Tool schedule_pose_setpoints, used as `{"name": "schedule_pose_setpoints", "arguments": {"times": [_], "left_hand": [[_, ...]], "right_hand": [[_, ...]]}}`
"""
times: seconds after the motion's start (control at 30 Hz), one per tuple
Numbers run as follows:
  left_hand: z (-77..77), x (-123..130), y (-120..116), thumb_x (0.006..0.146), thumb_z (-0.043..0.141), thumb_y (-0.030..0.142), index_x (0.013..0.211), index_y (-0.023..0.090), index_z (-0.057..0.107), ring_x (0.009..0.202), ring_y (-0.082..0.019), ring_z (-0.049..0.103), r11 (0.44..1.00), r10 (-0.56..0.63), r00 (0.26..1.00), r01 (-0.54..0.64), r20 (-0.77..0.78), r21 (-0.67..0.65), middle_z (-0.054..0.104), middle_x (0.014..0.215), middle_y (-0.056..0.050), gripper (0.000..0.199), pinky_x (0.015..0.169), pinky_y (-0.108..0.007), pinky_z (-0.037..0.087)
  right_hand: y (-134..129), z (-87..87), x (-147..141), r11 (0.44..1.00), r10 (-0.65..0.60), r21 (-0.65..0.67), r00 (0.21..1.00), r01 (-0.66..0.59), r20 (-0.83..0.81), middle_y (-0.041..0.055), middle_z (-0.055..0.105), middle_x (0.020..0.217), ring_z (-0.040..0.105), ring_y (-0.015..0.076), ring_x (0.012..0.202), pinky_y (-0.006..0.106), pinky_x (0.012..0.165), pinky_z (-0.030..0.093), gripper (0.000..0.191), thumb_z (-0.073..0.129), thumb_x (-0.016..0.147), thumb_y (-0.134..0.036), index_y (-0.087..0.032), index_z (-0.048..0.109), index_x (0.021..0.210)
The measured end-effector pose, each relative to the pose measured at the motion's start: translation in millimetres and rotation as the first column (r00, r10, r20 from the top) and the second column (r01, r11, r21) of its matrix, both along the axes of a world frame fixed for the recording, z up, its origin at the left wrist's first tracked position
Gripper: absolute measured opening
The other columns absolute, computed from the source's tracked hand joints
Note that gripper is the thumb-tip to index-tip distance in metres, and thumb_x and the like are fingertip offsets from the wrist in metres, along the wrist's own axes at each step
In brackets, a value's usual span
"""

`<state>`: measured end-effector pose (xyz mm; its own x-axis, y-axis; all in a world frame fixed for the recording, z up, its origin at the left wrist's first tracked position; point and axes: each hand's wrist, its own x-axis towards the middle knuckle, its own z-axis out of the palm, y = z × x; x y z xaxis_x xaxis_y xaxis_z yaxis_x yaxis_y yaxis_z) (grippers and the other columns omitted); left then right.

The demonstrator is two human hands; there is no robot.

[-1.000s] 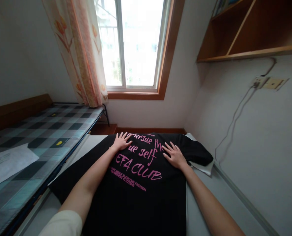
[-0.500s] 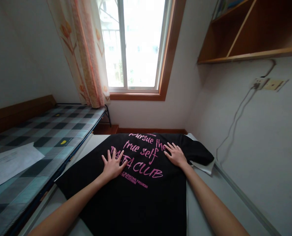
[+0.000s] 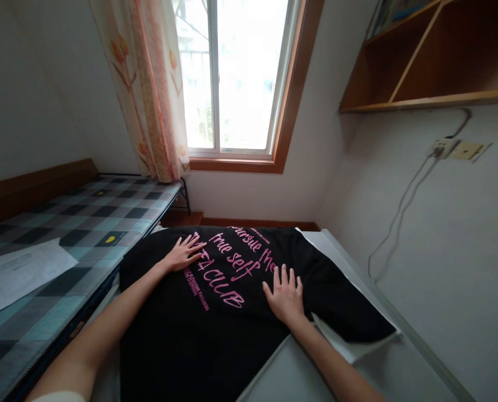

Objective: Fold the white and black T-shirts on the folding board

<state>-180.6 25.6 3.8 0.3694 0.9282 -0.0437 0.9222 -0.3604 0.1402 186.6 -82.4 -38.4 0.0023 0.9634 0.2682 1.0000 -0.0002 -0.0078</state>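
A black T-shirt (image 3: 182,340) with pink lettering lies spread over a white table (image 3: 269,368). My left hand (image 3: 182,254) rests flat on it, fingers apart, over the left end of the print. On the right side of the print, my right hand (image 3: 286,293) presses down with its fingers spread. One short sleeve stretches toward the right wall, and a pale underside shows along its lower edge. The shirt's far edge reaches the back of the table. Its near end runs out of the picture at the bottom.
Left of the table stands a bed with a checked mattress (image 3: 85,223) and a sheet of paper (image 3: 27,273) on it. A curtain (image 3: 157,100) hangs beside the window. At the right, a wooden shelf (image 3: 425,103) juts out above a wall socket (image 3: 445,148) with a cord.
The shirt has turned clockwise on the table under my hands. My left hand has moved farther from me and my right hand nearer. The right sleeve now points more toward me.
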Motion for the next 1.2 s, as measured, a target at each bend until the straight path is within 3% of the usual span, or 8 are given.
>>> {"name": "schedule_pose_setpoints", "arguments": {"times": [0.1,0.2,0.3,0.4,0.53,0.7,0.93,1.2], "left_hand": [[2.2,-13.9,3.8,0.094,0.026,0.054,0.146,0.036,0.031,0.146,-0.022,0.014,1.000,-0.002,1.000,0.002,0.012,0.011,0.021,0.157,0.002,0.055,0.116,-0.046,0.009],[-3.0,-13.4,-2.2,0.094,0.027,0.055,0.145,0.035,0.034,0.145,-0.022,0.017,0.997,0.054,0.999,-0.054,-0.006,0.057,0.024,0.156,0.002,0.055,0.116,-0.044,0.012],[-12.8,-2.0,-17.0,0.094,0.025,0.056,0.145,0.031,0.037,0.143,-0.029,0.021,0.952,0.285,0.958,-0.280,-0.022,0.127,0.028,0.155,-0.004,0.058,0.114,-0.051,0.015],[-19.5,11.2,-34.1,0.092,0.022,0.062,0.147,0.028,0.034,0.142,-0.039,0.021,0.867,0.484,0.875,-0.479,-0.010,0.135,0.027,0.155,-0.010,0.065,0.109,-0.062,0.015],[-19.3,19.0,-46.4,0.090,0.022,0.067,0.148,0.029,0.031,0.142,-0.039,0.020,0.858,0.503,0.864,-0.497,-0.019,0.127,0.026,0.156,-0.011,0.070,0.110,-0.062,0.015],[-21.3,12.6,-39.2,0.089,0.024,0.068,0.148,0.032,0.030,0.143,-0.036,0.017,0.878,0.468,0.884,-0.464,-0.012,0.114,0.025,0.156,-0.009,0.070,0.109,-0.064,0.014],[-20.4,19.1,-1.6,0.089,0.025,0.068,0.147,0.034,0.030,0.145,-0.032,0.014,0.939,0.331,0.943,-0.330,0.005,0.097,0.023,0.157,-0.006,0.068,0.111,-0.061,0.011],[-9.7,53.0,40.2,0.088,0.029,0.070,0.145,0.037,0.033,0.145,-0.028,0.016,0.990,0.111,0.993,-0.114,0.047,0.079,0.025,0.156,-0.003,0.067,0.114,-0.056,0.008]], "right_hand": [[-32.2,5.7,-17.5,0.998,0.057,-0.024,0.998,-0.057,0.024,0.0204,0.041,0.146,0.035,0.0454,0.132,0.060,0.100,0.028,0.073,0.036,0.086,-0.062,-0.015,0.048,0.140],[-36.1,26.1,-12.4,0.984,0.153,-0.099,0.988,-0.151,0.019,0.0229,0.050,0.137,0.046,0.0449,0.121,0.057,0.092,0.035,0.076,0.032,0.085,-0.069,-0.015,0.056,0.132],[-2.5,49.4,5.2,0.961,0.245,-0.133,0.970,-0.244,-0.011,0.0186,0.064,0.119,0.056,0.0361,0.109,0.054,0.096,0.034,0.069,0.024,0.089,-0.067,-0.021,0.068,0.114],[52.2,61.4,20.4,0.913,0.392,-0.117,0.920,-0.392,-0.023,0.0119,0.058,0.132,0.045,0.0313,0.126,0.051,0.108,0.024,0.061,0.027,0.091,-0.064,-0.026,0.063,0.123],[111.9,57.7,29.1,0.865,0.468,-0.171,0.882,-0.471,-0.063,0.0026,0.042,0.148,0.028,0.0281,0.139,0.048,0.112,0.021,0.062,0.032,0.087,-0.066,-0.032,0.052,0.135],[138.9,42.8,39.1,0.859,0.474,-0.179,0.877,-0.480,-0.080,-0.0016,0.038,0.151,0.025,0.0251,0.142,0.045,0.113,0.023,0.062,0.031,0.087,-0.066,-0.034,0.048,0.138],[127.5,25.5,68.6,0.901,0.372,-0.201,0.922,-0.386,-0.105,-0.0008,0.032,0.154,0.022,0.0230,0.143,0.046,0.116,0.018,0.060,0.029,0.091,-0.061,-0.034,0.040,0.144],[59.2,10.3,85.0,0.985,0.099,-0.133,0.991,-0.110,-0.085,0.0021,0.030,0.155,0.024,0.0258,0.142,0.046,0.115,0.019,0.061,0.029,0.093,-0.058,-0.028,0.039,0.145]]}}
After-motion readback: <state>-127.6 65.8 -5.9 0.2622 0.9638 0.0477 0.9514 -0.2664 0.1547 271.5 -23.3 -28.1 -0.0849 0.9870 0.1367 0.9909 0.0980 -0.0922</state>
